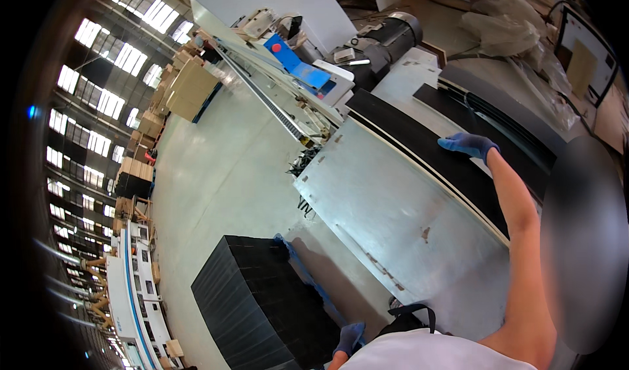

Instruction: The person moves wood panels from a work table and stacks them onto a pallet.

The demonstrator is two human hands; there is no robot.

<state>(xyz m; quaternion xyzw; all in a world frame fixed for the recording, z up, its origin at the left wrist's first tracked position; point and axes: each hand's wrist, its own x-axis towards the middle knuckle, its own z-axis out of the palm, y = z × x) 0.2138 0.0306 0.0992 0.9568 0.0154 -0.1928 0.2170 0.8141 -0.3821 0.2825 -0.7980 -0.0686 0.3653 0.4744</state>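
My right hand (pixel 466 145), in a blue glove, lies on a long black board (pixel 419 148) with a pale edge. Its fingers are stretched out flat over the black face. The board rests along a bare metal table (pixel 393 206). My left hand (pixel 350 338), also gloved in blue, is low by my body, beside a tall stack of black panels (pixel 262 298) on the floor. Its fingers are too small and partly hidden to read, and whether it touches the stack cannot be made out.
More dark strips (pixel 504 121) lie on the right of the table. Beyond stand a motor (pixel 393 36) and a machine with a blue bracket (pixel 295 65) and a long rail (pixel 262 95). Plastic sheeting (pixel 501 26) is heaped at far right. Boxes (pixel 190 91) and a white machine (pixel 131 298) stand left.
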